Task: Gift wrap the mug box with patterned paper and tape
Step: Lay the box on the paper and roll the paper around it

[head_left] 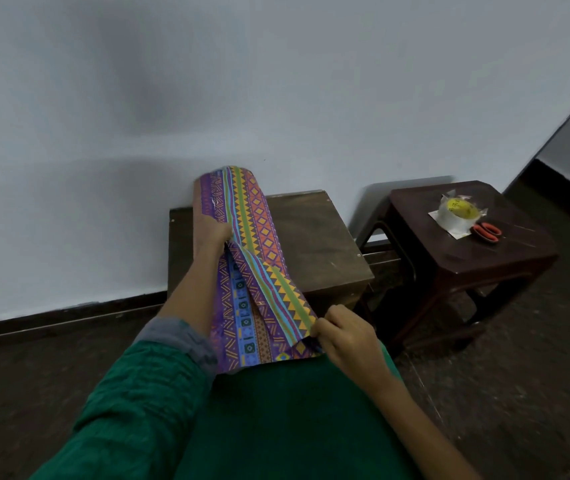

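Two hands on patterned paper [259, 244], left hand [212, 230] mid-roll, right hand [342, 332] near end

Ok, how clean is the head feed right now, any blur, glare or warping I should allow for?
Head view: dim, even light, a soft shadow smudged across the wall; wide-angle bend tilts the floor line; patterned paper and both hands fairly sharp; tape roll shows glare, scissors beside it slightly soft.

No legible text, label, brand or number can be made out; only blurred dark marks are seen on the yellow core of the tape roll [458, 211], well right of either grip.
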The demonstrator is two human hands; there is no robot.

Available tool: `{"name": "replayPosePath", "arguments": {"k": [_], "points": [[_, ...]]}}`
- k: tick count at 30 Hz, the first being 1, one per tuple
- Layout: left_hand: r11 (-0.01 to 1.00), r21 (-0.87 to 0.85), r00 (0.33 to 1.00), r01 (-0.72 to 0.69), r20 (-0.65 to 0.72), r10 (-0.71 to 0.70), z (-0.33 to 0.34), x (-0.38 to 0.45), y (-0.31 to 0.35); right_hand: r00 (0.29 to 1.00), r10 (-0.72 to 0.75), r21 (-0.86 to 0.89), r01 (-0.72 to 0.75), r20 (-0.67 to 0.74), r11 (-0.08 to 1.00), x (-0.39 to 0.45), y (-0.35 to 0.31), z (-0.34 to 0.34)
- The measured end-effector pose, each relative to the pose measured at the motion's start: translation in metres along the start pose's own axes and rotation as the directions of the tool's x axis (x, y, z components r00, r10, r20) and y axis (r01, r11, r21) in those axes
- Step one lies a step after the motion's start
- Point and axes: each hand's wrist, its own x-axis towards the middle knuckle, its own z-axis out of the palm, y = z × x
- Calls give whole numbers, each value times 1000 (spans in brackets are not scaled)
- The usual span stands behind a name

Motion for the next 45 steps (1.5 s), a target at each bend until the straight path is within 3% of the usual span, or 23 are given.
{"name": "replayPosePath", "arguments": {"k": [2, 4, 6, 8, 11, 13, 15, 20, 26, 32, 37, 39, 41, 42, 43, 45], "points": [[1000, -5, 1000, -3, 14, 3, -1, -5, 4, 999, 10, 110, -15, 48, 994, -1, -3, -6], [1000, 3, 1000, 5, 20, -6, -1, -8, 6, 977, 194, 352, -211, 85, 912, -5, -3, -17], [1000, 15, 1000, 21, 19, -21, 1, -7, 5, 934, 351, 486, -341, 74, 805, -18, 5, -28], [998, 36, 999, 49, 17, -49, 1, -8, 7, 952, 271, 369, -305, 143, 878, -33, 13, -34], [996, 43, 996, 73, 39, -74, 5, -8, 11, 943, 64, -8, -65, 327, 998, -50, 9, -22], [996, 38, 995, 86, 41, -88, 5, -11, 14, 932, 115, -180, -54, 345, 982, -54, -3, -4], [997, 16, 996, 82, 40, -82, 4, -11, 13, 936, 215, -279, -136, 280, 951, -47, -12, 9], [997, 5, 996, 79, 44, -79, 3, -11, 12, 899, 360, -344, -265, 249, 901, -35, -10, 21], [997, 41, 997, 60, 43, -62, 4, -8, 11, 859, 489, -265, -441, 152, 857, -37, -19, 18], [995, 101, 1000, -11, 6, 10, 4, -3, 5, 740, 626, -288, -561, 245, 776, -27, -22, 26], [991, 126, 999, -49, 12, 48, 3, 4, -3, 476, 791, -74, -838, 385, 540, -25, -37, 32], [990, 132, 999, -41, 32, 37, 3, 5, -3, 320, 811, 180, -947, 490, 264, -26, -48, 34], [989, 141, 998, -37, 54, 30, 4, 7, -3, 198, 780, 360, -932, 594, -38, -29, -55, 36], [988, 149, 998, -44, 55, 36, 4, 7, -3, 202, 785, 379, -924, 586, -45, -30, -56, 36], [987, 152, 998, -47, 53, 39, 4, 8, -3, 248, 809, 315, -945, 532, 83, -30, -56, 34], [986, 162, 998, -45, 42, 39, 3, 9, -5, 383, 825, -14, -904, 416, 427, -34, -54, 34]]}}
